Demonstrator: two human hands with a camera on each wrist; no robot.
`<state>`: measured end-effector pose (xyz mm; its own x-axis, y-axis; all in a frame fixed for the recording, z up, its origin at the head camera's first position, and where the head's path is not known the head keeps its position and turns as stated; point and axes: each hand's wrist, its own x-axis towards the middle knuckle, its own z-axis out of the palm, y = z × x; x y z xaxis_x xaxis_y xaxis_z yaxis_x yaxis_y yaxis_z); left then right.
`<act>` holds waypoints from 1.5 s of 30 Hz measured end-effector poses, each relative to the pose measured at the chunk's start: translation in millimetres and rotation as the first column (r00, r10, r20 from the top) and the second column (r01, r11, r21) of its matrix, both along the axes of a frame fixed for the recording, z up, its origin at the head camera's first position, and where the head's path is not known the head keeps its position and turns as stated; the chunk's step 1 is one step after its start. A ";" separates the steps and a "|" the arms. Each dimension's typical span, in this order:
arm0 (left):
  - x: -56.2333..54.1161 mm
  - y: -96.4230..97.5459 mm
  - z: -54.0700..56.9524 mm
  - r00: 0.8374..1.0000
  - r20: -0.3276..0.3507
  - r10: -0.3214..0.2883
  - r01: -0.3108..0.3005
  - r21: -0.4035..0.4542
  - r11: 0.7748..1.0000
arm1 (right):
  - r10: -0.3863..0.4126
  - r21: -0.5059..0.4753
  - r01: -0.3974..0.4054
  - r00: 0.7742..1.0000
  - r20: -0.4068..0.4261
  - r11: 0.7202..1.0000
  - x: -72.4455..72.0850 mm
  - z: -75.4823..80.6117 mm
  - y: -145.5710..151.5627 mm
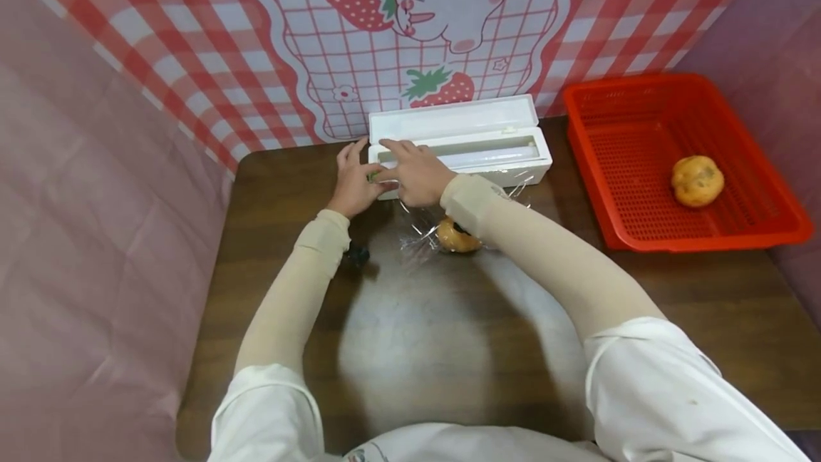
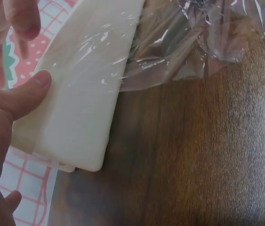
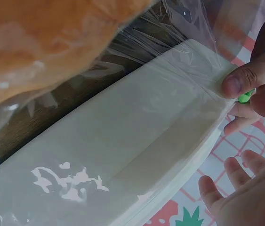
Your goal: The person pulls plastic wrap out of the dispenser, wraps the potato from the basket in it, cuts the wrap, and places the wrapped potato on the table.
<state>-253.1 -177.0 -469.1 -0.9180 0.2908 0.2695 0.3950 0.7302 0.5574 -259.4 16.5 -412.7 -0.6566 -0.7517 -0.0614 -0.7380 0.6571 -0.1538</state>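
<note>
The left hand [image 1: 355, 180], fingers apart, seemingly steadies the long white plastic box [image 1: 455, 137] at left; the right hand's [image 1: 420, 173] grip is unclear.

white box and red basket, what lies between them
Just a narrow strip of bare table between the white box and the red basket; head view shows it.

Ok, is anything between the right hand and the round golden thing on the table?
Yes: crumpled clear film lies between the right hand and the round golden thing, covering at least part of it. Nothing else is plainly in the way.
</note>
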 end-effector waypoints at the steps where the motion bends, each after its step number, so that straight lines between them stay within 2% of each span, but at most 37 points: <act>1: 0.4 -0.7 -0.4 1.000 0.022 0.003 -0.003 0.003 1.000 | -0.002 0.013 0.002 1.000 0.005 1.000 -0.2 -1.3 -1.0; 3: 0.8 -1.9 -1.9 0.999 0.054 0.009 -0.010 0.017 1.000 | -0.002 0.041 0.001 1.000 0.020 0.999 -1.5 -4.0 -3.2; 9: -2.0 -1.6 -3.1 0.997 0.072 0.005 -0.009 0.053 0.999 | 0.003 0.093 -0.008 0.998 0.061 0.996 -7.6 -6.9 -4.5; 15: -4.3 0.2 -1.3 0.986 0.161 0.033 -0.044 0.063 0.997 | -0.024 0.071 0.019 0.998 0.066 0.997 -13.8 -8.5 1.6; 20: -3.1 0.6 3.1 0.980 0.193 0.043 -0.060 0.084 0.995 | 0.000 0.046 -0.003 0.998 0.060 0.999 -14.2 -4.3 5.9; 29: -4.1 -0.2 1.2 0.984 0.172 0.033 -0.045 0.067 0.997 | -0.035 0.038 0.032 0.996 0.083 0.999 -15.6 -5.9 15.5; 33: -5.4 1.0 -1.4 0.988 0.150 0.031 -0.040 0.058 0.998 | -0.021 0.012 0.020 0.996 0.087 1.000 -16.3 -6.7 21.6; 37: -6.5 2.4 -3.5 0.992 0.127 0.023 -0.030 0.050 0.998 | -0.036 0.002 0.036 0.996 0.079 0.999 -18.9 -8.1 33.8; 40: -6.5 1.0 -4.4 0.992 0.122 0.038 -0.044 0.052 0.998 | -0.040 -0.017 0.041 0.996 0.082 0.999 -21.0 -9.9 45.8; 45: -6.0 -1.9 -5.0 0.990 0.132 0.048 -0.056 0.062 0.997 | -0.040 -0.048 0.044 0.996 0.081 0.998 -24.3 -12.2 66.2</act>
